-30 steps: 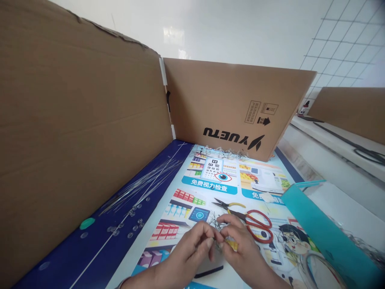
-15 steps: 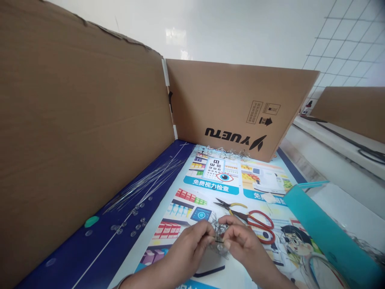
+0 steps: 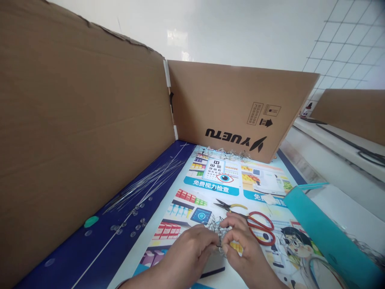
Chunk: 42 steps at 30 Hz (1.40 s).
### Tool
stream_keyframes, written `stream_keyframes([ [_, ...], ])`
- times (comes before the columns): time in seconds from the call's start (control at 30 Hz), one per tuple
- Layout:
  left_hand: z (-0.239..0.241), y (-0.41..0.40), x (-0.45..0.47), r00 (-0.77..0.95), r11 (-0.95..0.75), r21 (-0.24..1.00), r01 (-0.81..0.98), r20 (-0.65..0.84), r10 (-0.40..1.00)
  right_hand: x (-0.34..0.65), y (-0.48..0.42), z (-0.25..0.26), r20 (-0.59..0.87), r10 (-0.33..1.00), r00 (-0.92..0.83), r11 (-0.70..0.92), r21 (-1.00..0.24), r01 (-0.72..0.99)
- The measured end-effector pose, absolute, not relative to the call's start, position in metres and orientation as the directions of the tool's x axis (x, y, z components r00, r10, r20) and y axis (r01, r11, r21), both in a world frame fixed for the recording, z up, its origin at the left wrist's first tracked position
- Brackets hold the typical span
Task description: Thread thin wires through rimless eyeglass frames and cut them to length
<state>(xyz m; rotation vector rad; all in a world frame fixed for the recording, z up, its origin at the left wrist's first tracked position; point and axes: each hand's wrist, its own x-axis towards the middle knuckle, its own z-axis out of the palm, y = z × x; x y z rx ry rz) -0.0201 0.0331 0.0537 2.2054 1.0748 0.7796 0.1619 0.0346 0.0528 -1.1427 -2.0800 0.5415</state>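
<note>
A tangled wire-and-bead piece (image 3: 217,225), with thin silvery wires and clear beads, is between my hands, low in the middle of the head view. My left hand (image 3: 194,245) pinches its near left side. On the other side my right hand (image 3: 242,243) has thumb and forefinger curled together at the beads. The fingers hide part of the piece. Just beyond my right hand lie scissors with red handles (image 3: 261,228), beside pliers with yellow handles (image 3: 231,206).
Loose straight wires (image 3: 147,180) and several clear beads (image 3: 136,220) lie on the blue strip at left. Cardboard walls (image 3: 240,96) stand behind and left. More wire-and-bead pieces (image 3: 231,154) line the back wall. A teal-edged box (image 3: 327,233) with wires stands at right.
My right hand has shifted slightly and its fingers have lifted and curled more. My left hand has turned a little over the piece, and more wires show above the fingers.
</note>
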Motion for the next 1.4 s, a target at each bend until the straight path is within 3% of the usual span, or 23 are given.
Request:
stream_keyframes([
  [0.17,0.054,0.032,-0.016,0.511,-0.549,0.684,0.481,0.29,0.809,0.157,0.033,0.053,0.447,0.804,-0.392,0.593,-0.56,0.578],
  [0.47,0.049,0.037,-0.017,0.366,-0.321,0.857,0.404,0.17,0.915,0.165,0.036,0.054,0.548,0.731,-0.406,0.665,-0.438,0.605],
  [0.9,0.05,0.036,-0.014,0.385,-0.374,0.784,0.496,0.188,0.904,0.159,0.032,0.065,0.619,0.599,-0.508,0.746,-0.2,0.636],
  [1.17,0.055,0.034,-0.015,0.44,-0.424,0.738,0.525,0.19,0.878,0.161,0.028,0.083,0.647,0.342,-0.682,0.803,0.176,0.57],
  [1.4,0.051,0.034,-0.016,0.469,-0.452,0.729,0.514,0.202,0.86,0.153,0.031,0.082,0.601,0.268,-0.753,0.825,0.261,0.501],
])
